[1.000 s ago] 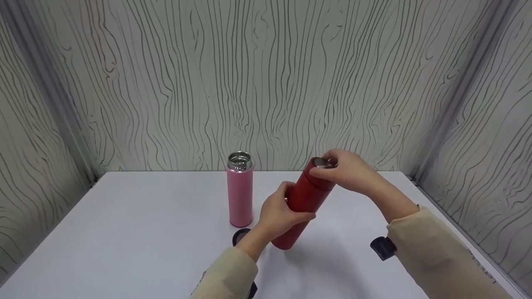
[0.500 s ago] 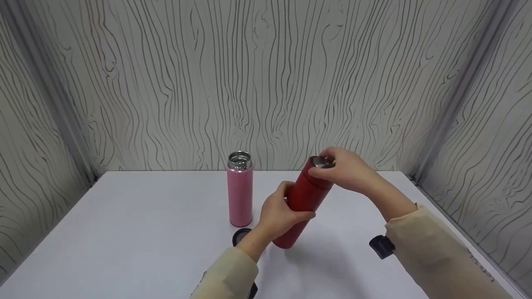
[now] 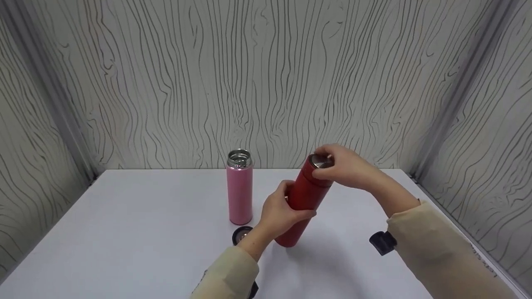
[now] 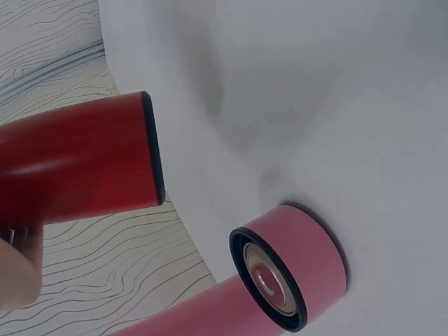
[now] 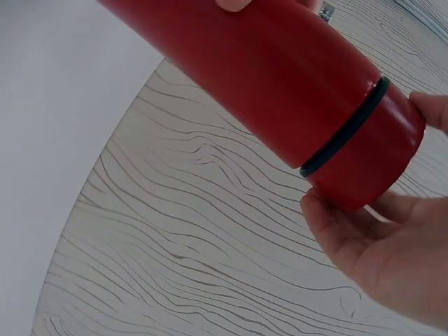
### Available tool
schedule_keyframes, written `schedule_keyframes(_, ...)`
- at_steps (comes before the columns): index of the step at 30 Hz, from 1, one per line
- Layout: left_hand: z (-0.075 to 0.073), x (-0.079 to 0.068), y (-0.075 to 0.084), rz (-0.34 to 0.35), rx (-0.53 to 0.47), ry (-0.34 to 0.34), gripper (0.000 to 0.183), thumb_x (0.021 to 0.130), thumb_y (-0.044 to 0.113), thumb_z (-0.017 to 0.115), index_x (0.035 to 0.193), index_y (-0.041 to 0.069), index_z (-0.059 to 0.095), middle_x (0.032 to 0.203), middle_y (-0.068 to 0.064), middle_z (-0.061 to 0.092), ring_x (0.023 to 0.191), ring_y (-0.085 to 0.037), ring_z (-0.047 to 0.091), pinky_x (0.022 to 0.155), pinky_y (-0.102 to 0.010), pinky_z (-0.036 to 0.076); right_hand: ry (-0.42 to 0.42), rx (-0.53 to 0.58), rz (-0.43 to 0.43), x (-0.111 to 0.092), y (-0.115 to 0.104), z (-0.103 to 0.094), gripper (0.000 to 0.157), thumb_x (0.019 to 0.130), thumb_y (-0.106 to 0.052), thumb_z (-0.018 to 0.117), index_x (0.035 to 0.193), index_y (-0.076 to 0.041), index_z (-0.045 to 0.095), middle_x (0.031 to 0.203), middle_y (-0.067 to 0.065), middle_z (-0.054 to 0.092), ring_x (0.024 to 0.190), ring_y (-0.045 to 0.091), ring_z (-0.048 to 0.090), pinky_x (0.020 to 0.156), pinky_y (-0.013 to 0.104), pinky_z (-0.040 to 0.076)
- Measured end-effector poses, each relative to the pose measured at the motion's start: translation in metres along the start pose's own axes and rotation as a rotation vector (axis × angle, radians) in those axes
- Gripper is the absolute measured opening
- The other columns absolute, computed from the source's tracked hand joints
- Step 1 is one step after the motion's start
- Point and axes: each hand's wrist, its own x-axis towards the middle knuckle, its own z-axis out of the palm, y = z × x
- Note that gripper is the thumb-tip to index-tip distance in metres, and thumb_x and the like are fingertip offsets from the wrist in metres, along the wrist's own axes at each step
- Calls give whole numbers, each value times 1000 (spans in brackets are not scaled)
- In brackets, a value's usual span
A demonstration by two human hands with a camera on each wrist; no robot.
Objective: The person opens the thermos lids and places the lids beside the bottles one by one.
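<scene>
My left hand (image 3: 279,214) grips the body of a red thermos flask (image 3: 296,230), which leans with its top to the right and its base above the table. Around the flask's red lid (image 5: 374,150), my right hand (image 3: 347,168) curls its thumb and fingers. A dark ring shows between lid and body in the right wrist view. To the left stands an upright pink thermos flask (image 3: 240,195) with a bare steel mouth. Its pink lid (image 4: 301,262) rests on the table, inner side up, partly behind my left forearm in the head view.
The white table (image 3: 145,232) bears the pink flask and its lid. Behind it rises a wood-grain patterned wall (image 3: 208,83), with side walls at left and right. Both sleeves carry dark straps.
The red flask and both hands stay nearly in place. My right hand has shifted very slightly upward on the lid, and the whole view has tipped a little.
</scene>
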Motion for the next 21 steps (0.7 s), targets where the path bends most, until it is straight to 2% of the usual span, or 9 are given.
schedule_keyframes(3,-1,0,1,9,2,4,62,73,30,78,125,22,44,117,4,58,109,-16,54,90,-39,51,-32,22,-26,-1,0,-2,59,87,-24,56,136,3,38,130,22,50,119,38,49,95,50,47)
schedule_keyframes(6,0,0,1,7,4,8,62,73,31,78,125,22,44,116,3,59,108,-16,55,89,-38,51,6,-19,35,0,-2,0,69,87,-39,59,137,4,36,130,24,49,118,38,50,94,51,47)
schedule_keyframes(8,0,0,1,1,3,6,63,73,31,78,125,22,44,117,3,59,109,-16,55,90,-39,51,35,-46,80,1,-3,1,71,85,-47,59,132,4,40,124,23,53,112,37,54,89,48,50)
schedule_keyframes(10,0,0,0,-3,2,5,63,73,31,78,125,22,45,117,4,59,109,-16,54,90,-39,51,43,-45,83,1,-2,2,64,86,-43,58,126,4,45,118,22,56,106,34,56,85,45,52)
schedule_keyframes(13,1,-1,0,-4,4,6,63,73,31,79,125,22,45,117,4,59,109,-16,55,90,-38,51,10,2,35,1,-1,1,52,87,-28,56,126,4,46,119,21,55,107,34,55,87,45,51)
schedule_keyframes(16,0,-1,0,-9,0,10,63,73,31,79,125,21,45,117,3,59,109,-16,54,90,-39,51,-26,41,3,0,-1,0,58,87,-22,55,135,4,38,128,23,50,117,38,50,94,50,47)
schedule_keyframes(19,0,-1,0,-13,-6,10,64,73,30,78,126,21,44,118,3,58,110,-17,54,89,-39,52,-6,1,47,0,-2,1,68,88,-36,57,138,3,34,132,25,48,119,39,49,94,52,46)
schedule_keyframes(21,-1,-1,1,-13,-7,9,64,73,30,78,126,21,44,118,3,58,111,-17,54,89,-39,52,23,-35,88,1,-4,3,72,86,-46,58,135,3,38,128,25,51,115,38,52,91,50,49)
